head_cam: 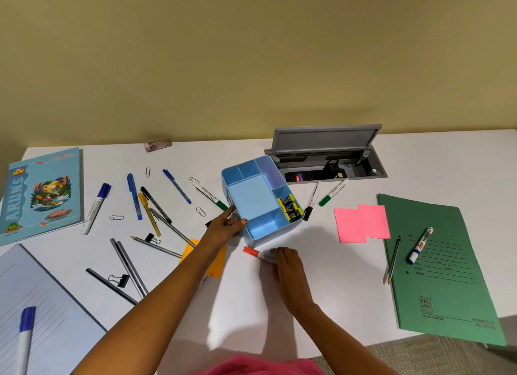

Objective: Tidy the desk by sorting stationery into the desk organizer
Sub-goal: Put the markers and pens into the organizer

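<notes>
Brace organizer (275, 233) against sliding: left hand (223, 227), fingers (228, 213) pinching near-left wall. Cover orange marker (253, 251) on surface (321, 290) with right hand (291, 271); grip hidden, cannot tell.

Pale blue all over the organizer (253, 198); black and yellow on the binder clips (289, 208) inside. White for the desk (349, 276), dull olive-yellow for the wall (251, 53). Bright pink on the sticky notes (361, 223), orange on the note pad (219, 265). Green on the folder (436, 265), with black ruled lines and print. Red-orange cap, white barrel on the nearest marker (260, 253). Blue cap, white barrel, red label on the folder marker (420, 245). Teal-blue cover with a multicoloured picture on the notebook (42, 195). Pale lilac with faint grey ruling on the writing pad (56, 299).
</notes>
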`<control>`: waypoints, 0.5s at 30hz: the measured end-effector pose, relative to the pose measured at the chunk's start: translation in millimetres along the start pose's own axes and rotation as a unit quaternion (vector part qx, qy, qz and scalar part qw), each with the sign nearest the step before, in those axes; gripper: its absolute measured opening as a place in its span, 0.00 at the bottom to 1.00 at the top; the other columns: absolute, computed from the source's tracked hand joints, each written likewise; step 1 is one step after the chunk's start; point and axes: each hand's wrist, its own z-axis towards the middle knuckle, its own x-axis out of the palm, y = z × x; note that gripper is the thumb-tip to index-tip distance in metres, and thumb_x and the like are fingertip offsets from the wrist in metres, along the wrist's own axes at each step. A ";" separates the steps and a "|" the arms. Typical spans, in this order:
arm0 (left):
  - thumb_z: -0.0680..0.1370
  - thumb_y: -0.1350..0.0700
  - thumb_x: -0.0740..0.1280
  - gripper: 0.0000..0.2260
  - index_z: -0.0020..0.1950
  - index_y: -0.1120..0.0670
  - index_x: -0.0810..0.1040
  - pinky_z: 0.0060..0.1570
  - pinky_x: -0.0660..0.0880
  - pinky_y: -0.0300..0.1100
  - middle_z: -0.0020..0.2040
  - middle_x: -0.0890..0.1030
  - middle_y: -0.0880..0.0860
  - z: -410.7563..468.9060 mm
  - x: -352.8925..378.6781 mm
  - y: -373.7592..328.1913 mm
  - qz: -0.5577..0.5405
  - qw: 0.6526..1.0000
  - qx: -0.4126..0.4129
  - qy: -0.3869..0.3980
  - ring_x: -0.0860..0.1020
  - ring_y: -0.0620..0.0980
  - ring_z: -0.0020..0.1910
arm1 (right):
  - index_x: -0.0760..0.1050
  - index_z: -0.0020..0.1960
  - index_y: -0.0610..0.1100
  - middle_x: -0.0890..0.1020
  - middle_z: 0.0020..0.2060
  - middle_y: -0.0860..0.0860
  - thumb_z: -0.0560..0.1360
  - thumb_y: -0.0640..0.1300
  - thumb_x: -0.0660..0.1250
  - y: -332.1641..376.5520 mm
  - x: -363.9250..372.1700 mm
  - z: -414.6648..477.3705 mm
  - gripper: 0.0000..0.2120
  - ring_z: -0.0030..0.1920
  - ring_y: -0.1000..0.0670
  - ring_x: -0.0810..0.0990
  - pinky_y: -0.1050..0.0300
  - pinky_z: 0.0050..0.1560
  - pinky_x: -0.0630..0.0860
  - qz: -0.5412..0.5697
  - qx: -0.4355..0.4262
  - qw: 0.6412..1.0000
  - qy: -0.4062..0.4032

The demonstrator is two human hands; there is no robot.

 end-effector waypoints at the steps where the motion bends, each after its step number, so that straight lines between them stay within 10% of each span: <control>1: 0.77 0.53 0.65 0.29 0.76 0.50 0.58 0.61 0.73 0.49 0.68 0.73 0.56 -0.3 -0.1 -0.1 0.001 1.000 0.000 0.001 0.75 0.55 0.63 | 0.74 0.55 0.43 0.80 0.47 0.46 0.63 0.35 0.78 -0.6 0.8 0.7 0.23 0.45 0.46 0.80 0.55 0.47 0.80 -0.004 0.000 1.000 0.006; 15: 0.78 0.54 0.66 0.29 0.76 0.50 0.58 0.54 0.73 0.42 0.62 0.76 0.55 -1.7 -0.9 -2.0 -0.012 1.000 0.009 0.003 0.76 0.49 0.54 | 0.66 0.54 0.44 0.70 0.49 0.50 0.71 0.32 0.67 6.9 -47.9 14.6 0.17 0.45 0.52 0.72 0.62 0.49 0.71 0.089 -0.072 0.992 -0.052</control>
